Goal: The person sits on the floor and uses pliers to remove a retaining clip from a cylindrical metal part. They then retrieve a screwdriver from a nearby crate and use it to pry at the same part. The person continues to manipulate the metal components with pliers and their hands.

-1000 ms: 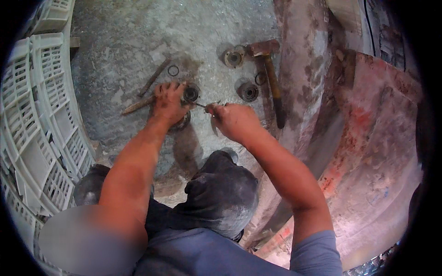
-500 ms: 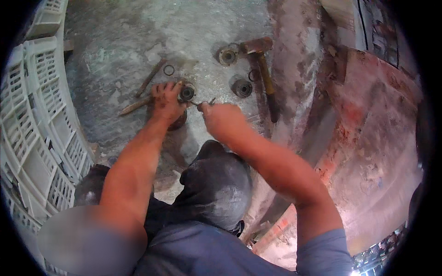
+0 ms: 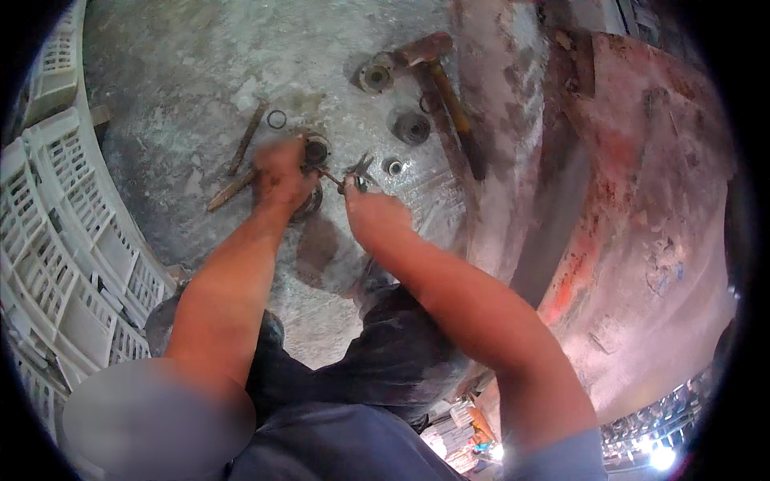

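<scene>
My left hand (image 3: 282,175), partly blurred, is closed against the side of a round metal part with a dark centre (image 3: 317,150). Another rounded metal piece (image 3: 308,205) lies just below that hand, partly hidden by it. My right hand (image 3: 375,215) is closed around a small metal hand tool (image 3: 358,170). The tool's thin shaft points left toward the round part, and a forked end sticks up beyond my fingers; its exact kind is unclear. A small metal ring (image 3: 395,167) lies on the floor to the right of the tool.
Beyond my hands are a hammer (image 3: 423,50), a flanged round part (image 3: 374,78), a dark round part (image 3: 413,128) and a thin ring (image 3: 277,119). A narrow bar (image 3: 248,138) and pointed stick (image 3: 230,191) lie left. White crates (image 3: 60,216) line the left; a reddish slab (image 3: 642,200) stands right.
The view has shifted, and my knees are farther apart. The tool's forked end now shows more above my right hand. The small ring beside it has come into sight.
</scene>
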Motion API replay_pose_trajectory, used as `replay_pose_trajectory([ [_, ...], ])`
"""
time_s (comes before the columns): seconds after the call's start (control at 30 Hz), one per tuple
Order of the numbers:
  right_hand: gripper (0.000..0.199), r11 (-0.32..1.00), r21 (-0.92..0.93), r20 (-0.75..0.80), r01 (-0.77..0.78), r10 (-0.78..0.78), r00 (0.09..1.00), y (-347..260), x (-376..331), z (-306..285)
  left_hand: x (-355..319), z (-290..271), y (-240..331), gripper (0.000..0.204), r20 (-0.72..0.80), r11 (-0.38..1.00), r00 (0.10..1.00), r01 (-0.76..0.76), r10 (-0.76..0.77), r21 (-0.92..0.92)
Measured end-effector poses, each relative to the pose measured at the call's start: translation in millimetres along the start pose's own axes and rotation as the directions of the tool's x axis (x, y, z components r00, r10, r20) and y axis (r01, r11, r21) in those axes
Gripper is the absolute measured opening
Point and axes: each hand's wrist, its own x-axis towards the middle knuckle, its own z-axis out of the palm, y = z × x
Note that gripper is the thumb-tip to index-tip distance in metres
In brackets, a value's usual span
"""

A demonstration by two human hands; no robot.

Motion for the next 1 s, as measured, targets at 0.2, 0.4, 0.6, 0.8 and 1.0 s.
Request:
replay_pose_trajectory([
  [0.2, 0.055, 0.974, 0.059, 0.169, -0.217, 0.205, 0.964, -26.5, -7.1, 9.7, -6.1, 11.5, -7.7, 0.074, -0.052, 0.999, 0.998, -0.031, 0.033, 0.041],
  [0.4, 0.056, 0.968, 0.069, 0.179, -0.242, 0.227, 0.957, -36.8, -6.2, 10.4, 0.1, 10.6, -24.3, 0.074, 0.022, 0.997, 0.996, -0.081, 0.081, 0.008],
  [0.6, 0.042, 0.897, 0.346, 0.068, -0.275, 0.268, 0.961, -41.9, -9.2, 53.6, 3.1, -15.3, -19.9, 0.072, 0.202, 0.996, 0.976, -0.089, 0.083, 0.024],
  [0.8, 0.042, 0.836, 0.527, -0.038, -0.152, 0.201, 0.979, -2.0, 6.2, 96.3, 11.0, 12.3, -28.3, 0.071, 0.068, 0.990, 0.988, -0.140, 0.138, 0.022],
  [1.0, 0.042, 0.883, 0.443, 0.101, -0.154, 0.122, 0.987, 49.7, 9.2, 5.1, 10.9, -0.7, -24.4, 0.069, 0.134, 0.997, 0.988, -0.073, 0.074, -0.016],
])
